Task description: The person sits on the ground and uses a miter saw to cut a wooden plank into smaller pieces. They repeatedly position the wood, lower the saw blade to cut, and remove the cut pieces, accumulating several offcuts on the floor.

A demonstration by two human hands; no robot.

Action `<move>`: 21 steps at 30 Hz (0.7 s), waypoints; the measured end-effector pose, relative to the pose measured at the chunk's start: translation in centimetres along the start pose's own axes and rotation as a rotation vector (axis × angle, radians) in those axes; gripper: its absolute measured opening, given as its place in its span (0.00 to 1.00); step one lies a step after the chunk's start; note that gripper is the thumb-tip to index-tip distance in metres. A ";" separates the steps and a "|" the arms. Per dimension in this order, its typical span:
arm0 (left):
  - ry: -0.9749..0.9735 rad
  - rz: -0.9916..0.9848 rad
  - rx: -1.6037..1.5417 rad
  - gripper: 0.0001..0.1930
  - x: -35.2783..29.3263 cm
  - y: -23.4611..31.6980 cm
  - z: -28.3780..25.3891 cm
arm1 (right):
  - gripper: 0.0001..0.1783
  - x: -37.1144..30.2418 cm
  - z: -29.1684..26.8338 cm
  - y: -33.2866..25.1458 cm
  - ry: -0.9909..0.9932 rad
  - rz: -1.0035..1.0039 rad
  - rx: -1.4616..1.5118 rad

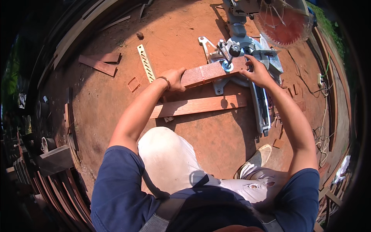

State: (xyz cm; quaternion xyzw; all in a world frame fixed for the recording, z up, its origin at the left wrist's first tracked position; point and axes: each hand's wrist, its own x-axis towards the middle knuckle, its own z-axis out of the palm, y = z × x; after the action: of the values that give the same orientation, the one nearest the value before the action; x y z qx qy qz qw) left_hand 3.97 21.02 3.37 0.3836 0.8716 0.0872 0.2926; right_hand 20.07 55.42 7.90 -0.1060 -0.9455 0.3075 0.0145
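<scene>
A stack of reddish wooden boards [211,73] lies across the grey base of a mitre saw [262,112]. My left hand [176,79] is closed round its left end, thumb on the near side. At the right end my right hand [257,71] grips the wood between thumb and fingers. A hold-down clamp [228,66] with a black knob [234,50] stands over the wood between my hands, its round foot on the top face. The circular saw blade [284,25] is raised behind a clear guard, away from the wood.
A longer reddish board [199,106] lies nearer to me. A pale slotted strip [146,63] and two offcuts [100,63] rest on the dirt at left. Small scraps and a power cord with a socket [320,80] are at right. Stacked timber [58,185] lines the left edge.
</scene>
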 end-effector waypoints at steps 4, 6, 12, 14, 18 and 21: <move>-0.045 0.051 0.038 0.44 1.9 -1.0 -1.4 | 0.24 2.7 3.8 -4.2 0.038 0.153 0.212; -0.054 0.064 0.015 0.44 2.2 -0.9 -2.6 | 0.16 3.3 4.4 -4.6 0.178 0.090 0.136; 0.091 0.182 0.052 0.44 1.4 -3.8 -1.7 | 0.14 7.2 0.8 9.5 0.400 0.131 0.222; 0.057 0.018 0.071 0.41 -2.5 -4.3 -2.3 | 0.12 5.9 2.8 7.7 0.287 0.128 0.206; 0.060 -0.131 0.054 0.39 -9.1 -6.3 -2.9 | 0.09 2.3 2.7 7.8 0.169 0.078 0.165; 0.244 -0.293 -0.072 0.43 -17.8 -10.2 -0.3 | 0.08 -0.7 3.2 5.8 0.039 0.026 -0.042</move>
State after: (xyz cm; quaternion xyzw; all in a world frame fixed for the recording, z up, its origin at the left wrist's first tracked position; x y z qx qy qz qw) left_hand 7.04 1.23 7.62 0.2285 0.9434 0.1206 0.2077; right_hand 21.59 57.94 1.95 -0.1243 -0.9500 0.2854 0.0265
